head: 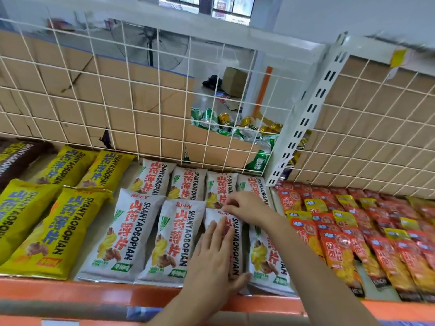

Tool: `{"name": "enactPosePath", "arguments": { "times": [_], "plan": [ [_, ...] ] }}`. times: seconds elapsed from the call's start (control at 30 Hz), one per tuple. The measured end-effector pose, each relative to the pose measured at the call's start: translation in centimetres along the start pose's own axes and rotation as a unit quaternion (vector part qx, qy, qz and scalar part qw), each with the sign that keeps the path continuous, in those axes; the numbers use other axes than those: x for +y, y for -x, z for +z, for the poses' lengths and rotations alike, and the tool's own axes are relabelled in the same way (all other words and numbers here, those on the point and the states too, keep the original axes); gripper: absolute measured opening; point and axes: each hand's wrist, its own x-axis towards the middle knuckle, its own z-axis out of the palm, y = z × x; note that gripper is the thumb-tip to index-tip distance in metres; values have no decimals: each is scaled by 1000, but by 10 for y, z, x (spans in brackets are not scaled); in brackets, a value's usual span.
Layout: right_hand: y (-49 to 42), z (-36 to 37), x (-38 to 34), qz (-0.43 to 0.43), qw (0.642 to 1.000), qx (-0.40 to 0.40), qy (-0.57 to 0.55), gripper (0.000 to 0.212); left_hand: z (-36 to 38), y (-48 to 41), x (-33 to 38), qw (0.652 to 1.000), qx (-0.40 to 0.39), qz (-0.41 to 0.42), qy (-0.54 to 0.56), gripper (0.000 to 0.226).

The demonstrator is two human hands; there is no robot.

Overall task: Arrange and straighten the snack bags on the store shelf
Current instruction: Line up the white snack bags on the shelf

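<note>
The white foil snack bag with red and black lettering [226,220] lies third from the left in the front row of the orange-lipped store shelf [70,290], overlapping the matching white bag on its right [266,255]. The left hand [211,257] rests flat on it, fingers straight and spread, thumb at the bag's lower edge, gripping nothing. The right hand [246,204] has its fingertips curled in a pinch on the top seam. The risk, as I judge it, is the slick film: a push from the flat palm could slide the bag over the lip, or ride it further onto the right-hand neighbour and nudge the matching bag on its left [174,238] askew. A sharp tug on the pinched seam could also twist the bag out of line with its row
</note>
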Motion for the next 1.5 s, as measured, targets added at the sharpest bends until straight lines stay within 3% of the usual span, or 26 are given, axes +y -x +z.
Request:
{"name": "enactPosePath", "arguments": {
  "times": [0.3,0.47,0.53,0.6,0.87,1.0,1.17,1.33,1.5],
  "plan": [
    [-6,6,9,29,997,42,-54,15,18,-1,1,999,-18,-13,27,78],
    [-9,8,8,34,997,56,-42,18,11,-3,5,997,-65,8,44,88],
    [-10,8,8,37,996,60,-48,18,11,-3,5,999,-28,19,33,86],
    [-12,7,9,39,996,68,-53,20,16,-1,2,997,-71,-6,39,88],
    [-8,7,7,32,995,61,-75,17,19,1,3,999,10,15,36,86],
    [-6,8,9,26,994,69,-84,17,26,6,0,999,-17,-5,33,89],
    [-7,12,12,29,992,81,-90,18,5,4,-7,998,46,30,14,74],
    [-7,14,9,35,992,88,-81,16,-26,-39,-57,991,101,-75,50,56],
    [-5,16,7,38,992,96,-73,15,-27,-67,-95,995,33,-97,-6,54]
  ]
}}
